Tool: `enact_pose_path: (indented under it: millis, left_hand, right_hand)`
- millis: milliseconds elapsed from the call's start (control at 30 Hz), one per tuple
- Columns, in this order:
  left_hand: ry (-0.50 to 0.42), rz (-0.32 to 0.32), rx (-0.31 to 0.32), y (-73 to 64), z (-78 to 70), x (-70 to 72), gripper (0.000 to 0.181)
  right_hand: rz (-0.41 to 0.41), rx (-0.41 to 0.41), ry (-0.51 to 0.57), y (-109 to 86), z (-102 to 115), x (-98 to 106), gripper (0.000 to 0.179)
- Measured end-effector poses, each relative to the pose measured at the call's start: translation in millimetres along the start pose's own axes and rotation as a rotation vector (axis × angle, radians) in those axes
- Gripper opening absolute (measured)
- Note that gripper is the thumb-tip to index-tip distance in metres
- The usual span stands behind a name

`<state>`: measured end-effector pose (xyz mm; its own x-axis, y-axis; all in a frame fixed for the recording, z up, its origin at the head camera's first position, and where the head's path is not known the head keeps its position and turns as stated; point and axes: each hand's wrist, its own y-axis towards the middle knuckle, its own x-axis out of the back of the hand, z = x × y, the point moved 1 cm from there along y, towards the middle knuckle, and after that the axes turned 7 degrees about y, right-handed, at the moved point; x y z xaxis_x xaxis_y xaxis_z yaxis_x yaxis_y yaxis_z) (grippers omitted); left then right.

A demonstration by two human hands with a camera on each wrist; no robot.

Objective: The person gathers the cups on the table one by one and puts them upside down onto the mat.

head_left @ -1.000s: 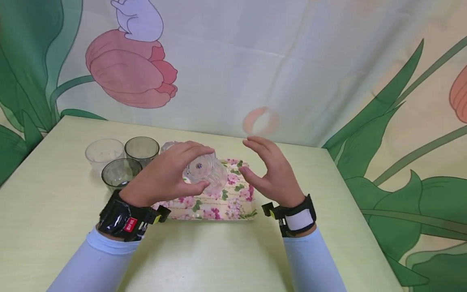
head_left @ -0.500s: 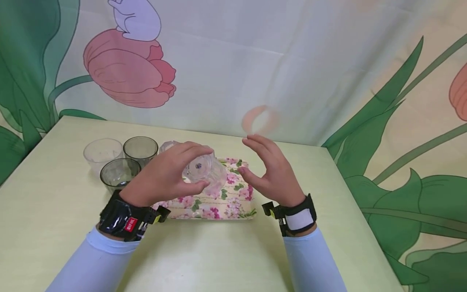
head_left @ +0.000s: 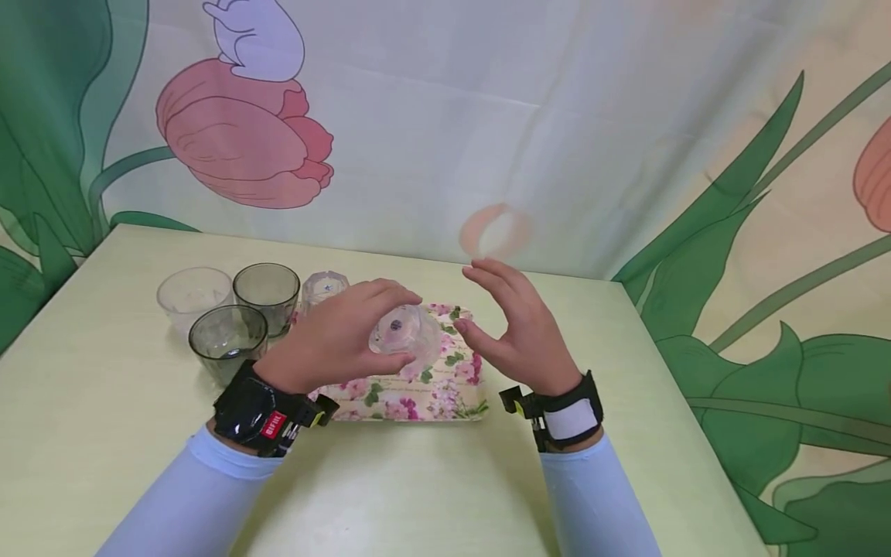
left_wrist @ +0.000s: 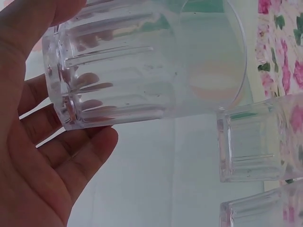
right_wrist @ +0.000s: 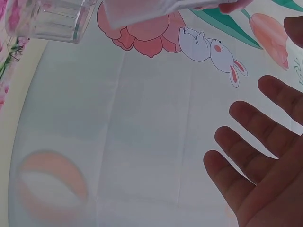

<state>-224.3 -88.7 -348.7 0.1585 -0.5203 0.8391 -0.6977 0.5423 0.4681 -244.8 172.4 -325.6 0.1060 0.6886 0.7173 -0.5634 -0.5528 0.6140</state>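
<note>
In the head view my left hand (head_left: pixel 341 336) holds a clear glass (head_left: pixel 395 326) upside down over the floral tray (head_left: pixel 459 387). The left wrist view shows its fingers and thumb round the base end of this ribbed glass (left_wrist: pixel 132 71), with the mouth facing the tray. Two other clear glasses, one nearer (left_wrist: pixel 251 146) and one at the lower edge (left_wrist: pixel 255 213), stand inverted on the tray. One inverted glass (head_left: pixel 325 286) shows behind the left hand in the head view. To the right, my right hand (head_left: pixel 522 329) hovers with fingers spread and holds nothing.
Left of the tray stand two smoky glasses, one behind (head_left: pixel 267 290) and one in front (head_left: pixel 228 336), and a clear tumbler (head_left: pixel 195 294), mouths up. A printed curtain (head_left: pixel 418 131) hangs behind the pale table (head_left: pixel 431 487).
In the last half second my left hand has shifted a little to the right with the glass. More of the inverted glass behind it shows. The right hand has stayed put.
</note>
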Motion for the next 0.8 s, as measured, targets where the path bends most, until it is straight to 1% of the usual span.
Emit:
enact_pose_path:
  millis: [167,333,567,800]
  left_hand:
    - [-0.004,0.013,-0.013,8.7,-1.2,-2.4,0.062]
    - [0.019,0.029,-0.020,18.2,-2.0,-6.5,0.064]
    - [0.035,0.113,0.020,32.4,-1.9,-15.5,0.064]
    - [0.044,0.180,0.068,39.3,1.0,-24.5,0.064]
  right_hand:
    - [-0.006,-0.010,-0.001,-1.0,-1.0,1.0,0.058]
    - [-0.014,-0.011,-0.003,-0.4,-0.6,2.6,0.057]
    - [-0.018,-0.015,-0.007,-0.6,-1.3,4.4,0.057]
    - [-0.008,-0.021,-0.006,-1.4,-4.0,1.8,0.055]
